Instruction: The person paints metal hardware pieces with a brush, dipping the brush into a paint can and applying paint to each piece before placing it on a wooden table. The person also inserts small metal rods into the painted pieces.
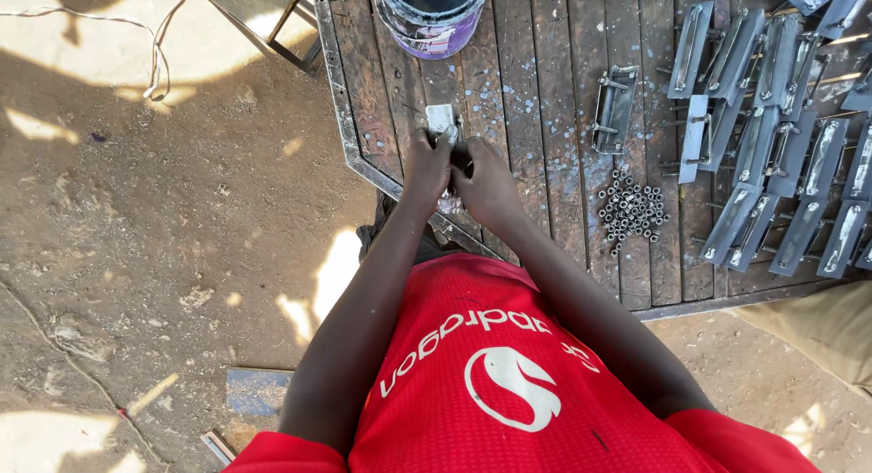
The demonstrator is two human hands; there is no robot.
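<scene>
Grey metal latch plate (442,119) sat at the near-left part of the slatted table (545,101), w/ both my hands on it: left hand (427,164) and right hand (486,178) had fingers closed round its lower end. Loose nuts (631,210) lay well apart to the right, more plates (781,155) beyond, paint bucket (431,19) above.
</scene>
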